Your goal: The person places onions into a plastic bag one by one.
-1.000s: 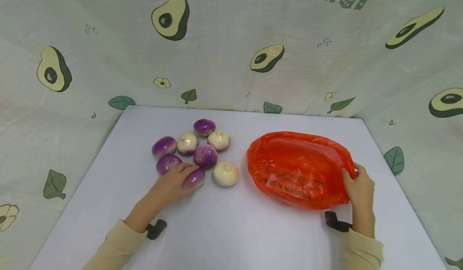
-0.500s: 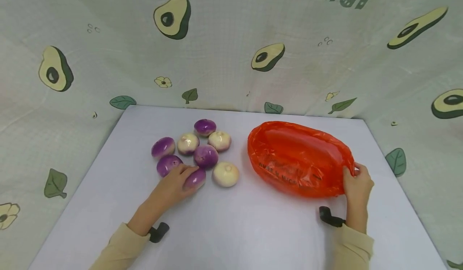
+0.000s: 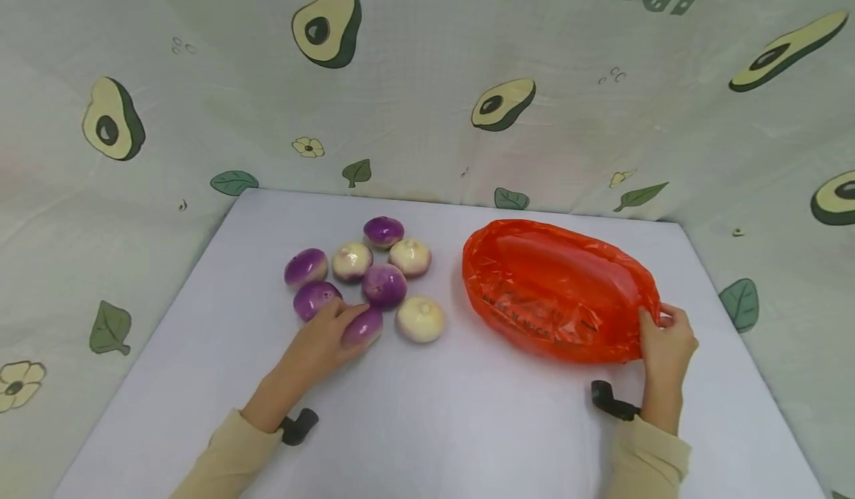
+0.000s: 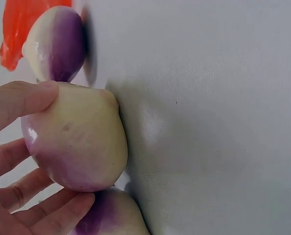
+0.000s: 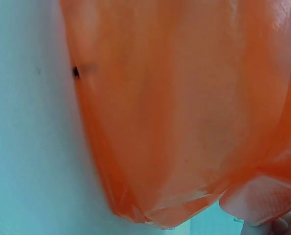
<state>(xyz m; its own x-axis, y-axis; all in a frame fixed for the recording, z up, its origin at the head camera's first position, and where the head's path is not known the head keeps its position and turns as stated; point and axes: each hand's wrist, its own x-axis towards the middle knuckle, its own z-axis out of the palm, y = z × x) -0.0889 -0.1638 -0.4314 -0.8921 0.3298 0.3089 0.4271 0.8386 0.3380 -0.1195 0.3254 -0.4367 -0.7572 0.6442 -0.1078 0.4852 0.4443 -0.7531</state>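
My left hand (image 3: 325, 341) grips a purple-and-white turnip (image 3: 364, 326) at the near side of a group of turnips. In the left wrist view its thumb lies on top of the gripped turnip (image 4: 79, 139) and the fingers curl beneath. My right hand (image 3: 668, 347) pinches the right end of the rim of a red plastic bag (image 3: 554, 291). The bag lies on the table with its mouth spread wide, and dark lettering shows on its near side. Orange-red film (image 5: 184, 107) fills most of the right wrist view, with fingertips (image 5: 277, 226) at the lower right corner.
Several other turnips sit close together, among them a purple one (image 3: 384, 286) behind the gripped one and a pale one (image 3: 420, 319) between it and the bag. The white table (image 3: 441, 417) ends at a cloth (image 3: 414, 61) printed with avocados.
The right hand has pulled the bag a little away from me, so its mouth sits farther back. The left hand stays on the same turnip. The head view has shifted slightly.
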